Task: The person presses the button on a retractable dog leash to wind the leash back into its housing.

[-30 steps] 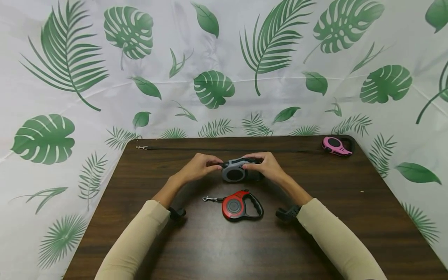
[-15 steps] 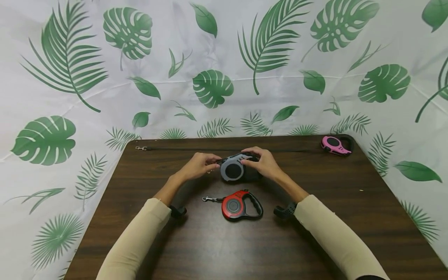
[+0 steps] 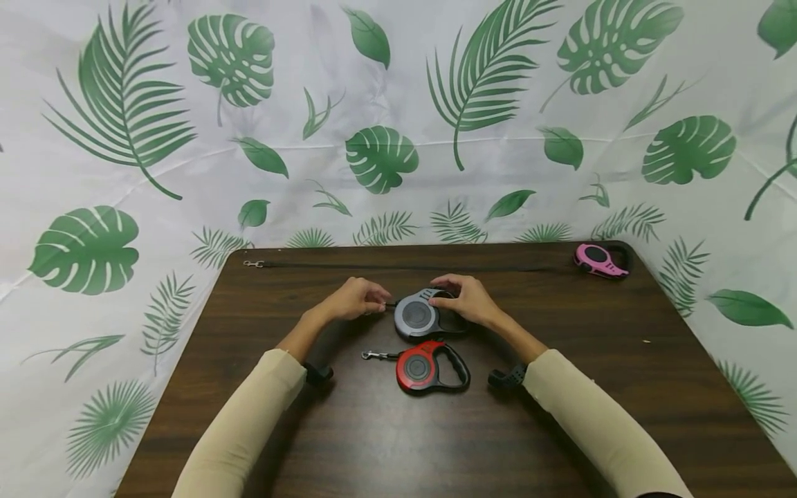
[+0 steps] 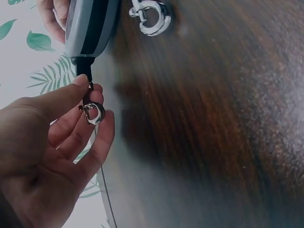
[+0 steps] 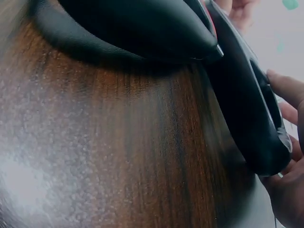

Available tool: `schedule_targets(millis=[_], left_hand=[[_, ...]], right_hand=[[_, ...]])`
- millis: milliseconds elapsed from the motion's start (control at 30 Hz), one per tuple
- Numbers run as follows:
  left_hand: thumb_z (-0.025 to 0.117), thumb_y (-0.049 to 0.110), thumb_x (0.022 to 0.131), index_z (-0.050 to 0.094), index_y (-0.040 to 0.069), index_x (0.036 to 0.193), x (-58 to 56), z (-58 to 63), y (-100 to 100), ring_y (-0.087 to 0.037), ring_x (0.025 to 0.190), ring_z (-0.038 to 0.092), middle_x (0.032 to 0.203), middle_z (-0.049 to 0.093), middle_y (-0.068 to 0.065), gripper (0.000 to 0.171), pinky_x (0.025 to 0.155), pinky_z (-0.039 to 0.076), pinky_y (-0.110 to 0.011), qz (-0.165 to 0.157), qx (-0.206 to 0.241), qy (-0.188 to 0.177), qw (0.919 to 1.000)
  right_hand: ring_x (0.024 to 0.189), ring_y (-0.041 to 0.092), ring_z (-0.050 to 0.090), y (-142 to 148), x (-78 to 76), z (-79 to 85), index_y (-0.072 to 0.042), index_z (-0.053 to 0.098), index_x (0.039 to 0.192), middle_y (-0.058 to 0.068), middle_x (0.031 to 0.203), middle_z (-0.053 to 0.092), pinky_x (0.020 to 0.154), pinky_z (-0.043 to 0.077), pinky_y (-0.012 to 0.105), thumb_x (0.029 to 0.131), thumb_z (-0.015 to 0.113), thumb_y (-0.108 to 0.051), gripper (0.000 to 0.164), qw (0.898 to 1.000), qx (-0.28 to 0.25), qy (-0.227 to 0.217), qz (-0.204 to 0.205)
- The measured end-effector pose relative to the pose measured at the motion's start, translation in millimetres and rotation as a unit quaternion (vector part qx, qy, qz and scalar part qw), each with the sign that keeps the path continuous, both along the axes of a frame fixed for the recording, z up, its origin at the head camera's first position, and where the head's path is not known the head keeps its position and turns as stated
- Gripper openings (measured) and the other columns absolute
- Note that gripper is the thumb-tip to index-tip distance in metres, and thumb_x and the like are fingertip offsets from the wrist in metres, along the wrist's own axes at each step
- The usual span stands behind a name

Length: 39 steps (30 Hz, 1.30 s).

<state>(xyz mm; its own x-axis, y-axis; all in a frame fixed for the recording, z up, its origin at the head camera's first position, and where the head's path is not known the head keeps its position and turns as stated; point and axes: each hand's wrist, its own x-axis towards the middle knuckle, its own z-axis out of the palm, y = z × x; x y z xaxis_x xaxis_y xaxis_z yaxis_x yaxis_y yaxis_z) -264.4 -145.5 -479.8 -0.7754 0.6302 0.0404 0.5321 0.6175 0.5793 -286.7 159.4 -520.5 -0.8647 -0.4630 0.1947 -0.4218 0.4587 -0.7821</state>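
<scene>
A grey retractable dog leash (image 3: 416, 316) lies at mid-table in the head view, just behind a red retractable dog leash (image 3: 414, 368). My left hand (image 3: 358, 299) pinches the grey leash's short black strap (image 4: 84, 69) between thumb and fingers. Below that pinch, in the left wrist view, its metal clip (image 4: 94, 114) hangs in front of the fingers. My right hand (image 3: 468, 299) holds the grey leash at its handle end, with the thumb on the upper face. The right wrist view shows the black handle (image 5: 247, 104) beside those fingers, part of which are hidden.
A pink retractable leash (image 3: 598, 260) sits at the far right corner. Its black cord (image 3: 373, 267) stretches along the back edge to a metal clip (image 3: 254, 263) at far left. The red leash's clip (image 3: 371, 355) points left. A leaf-print cloth (image 3: 380, 83) hangs behind the table.
The grey leash has been lowered from a tilted stance to a flatter one and moved toward the red leash. Both hands have come down with it, the left still at its strap.
</scene>
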Motion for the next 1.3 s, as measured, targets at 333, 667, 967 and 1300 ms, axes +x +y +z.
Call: schedule_targets(millis=[333,667,967,1300], left_hand=[[0.069,0.012,0.092,0.069,0.002,0.116,4.8,-9.9,-4,-0.015,0.091,0.069,0.100,0.074,-0.005,0.026,0.076,0.054,-0.028,0.012,0.005,-0.017,0.9998],[0.065,0.019,0.095,0.068,0.003,0.118,6.1,-7.0,-23,-0.021,0.101,0.066,0.110,0.072,-0.008,0.028,0.088,0.052,-0.040,0.023,0.028,0.025,0.9990],[0.067,0.017,0.094,0.068,0.000,0.118,1.4,-3.7,-77,-0.026,0.102,0.066,0.112,0.070,-0.014,0.029,0.086,0.052,-0.045,0.075,0.056,0.062,0.9938],[0.066,0.014,0.094,0.061,-0.001,0.126,-3.5,-5.0,-151,-0.037,0.110,0.059,0.124,0.061,-0.020,0.036,0.086,0.047,-0.054,0.158,0.030,0.106,0.9812]], right_hand=[[0.098,0.015,0.065,0,1.2,-3.7,-0.016,0.069,0.119,-0.002,0.109,0.071,0.086,0.051,0.041,0.080,0.080,-0.043,0.049,1.000,0.021,0.005,-0.002],[0.103,0.018,0.063,22,4.2,0.1,-0.013,0.066,0.124,0.000,0.116,0.067,0.086,0.050,0.042,0.083,0.077,-0.043,0.051,0.998,0.035,0.042,-0.010],[0.105,0.029,0.061,79,2.4,16.5,-0.009,0.065,0.125,0.007,0.121,0.065,0.081,0.049,0.048,0.086,0.075,-0.040,0.051,0.991,0.083,0.104,-0.020],[0.109,0.033,0.059,170,-12.6,33.1,-0.008,0.064,0.126,0.014,0.124,0.063,0.088,0.046,0.053,0.086,0.075,-0.039,0.052,0.979,0.149,0.102,-0.097]])
